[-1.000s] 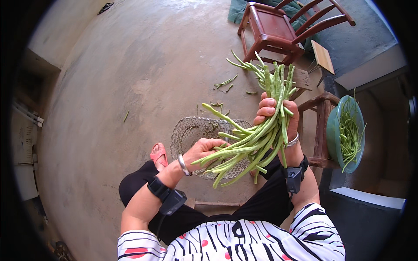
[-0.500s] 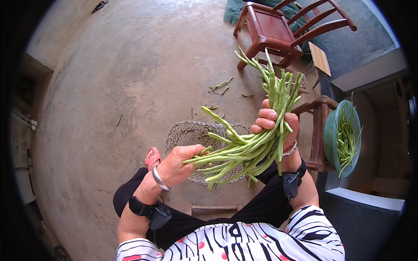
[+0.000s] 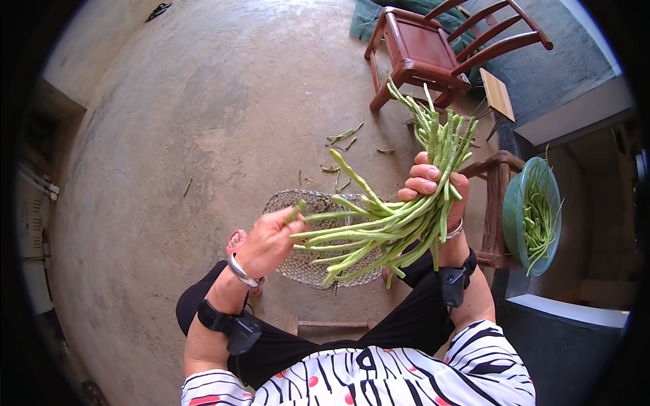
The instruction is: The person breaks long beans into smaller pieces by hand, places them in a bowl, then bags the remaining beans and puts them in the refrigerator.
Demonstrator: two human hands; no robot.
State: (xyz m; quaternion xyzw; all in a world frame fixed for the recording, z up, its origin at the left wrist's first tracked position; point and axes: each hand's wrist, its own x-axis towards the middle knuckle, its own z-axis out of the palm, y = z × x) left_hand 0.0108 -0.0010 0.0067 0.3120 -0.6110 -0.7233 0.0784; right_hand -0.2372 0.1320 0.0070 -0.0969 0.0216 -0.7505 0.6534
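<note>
My right hand point(image 3: 440, 186) is wrapped round the middle of a thick bunch of long green beans point(image 3: 399, 227). Their upper ends stick up past my fist, while the lower ends fan out toward my left hand point(image 3: 266, 240). That hand is closed in a pinch, with a short piece of green bean point(image 3: 296, 211) poking up from the fingers. Several bean ends come right up to its fingertips; whether it grips any of them I cannot tell. Beneath the bunch, a wire mesh basket point(image 3: 288, 272) stands on the floor, partly hidden by the beans.
Bean scraps point(image 3: 345, 132) lie on the concrete floor point(image 3: 230, 101) beyond the basket. At the right, a teal basin point(image 3: 512, 227) of green beans rests on a wooden stool point(image 3: 494, 210). A red wooden chair point(image 3: 423, 47) stands at the far right, near a small stool point(image 3: 497, 95).
My left hand has moved a little left and up, drawing back from the bean ends with a short piece in its fingers. The bunch and right hand have shifted slightly right.
</note>
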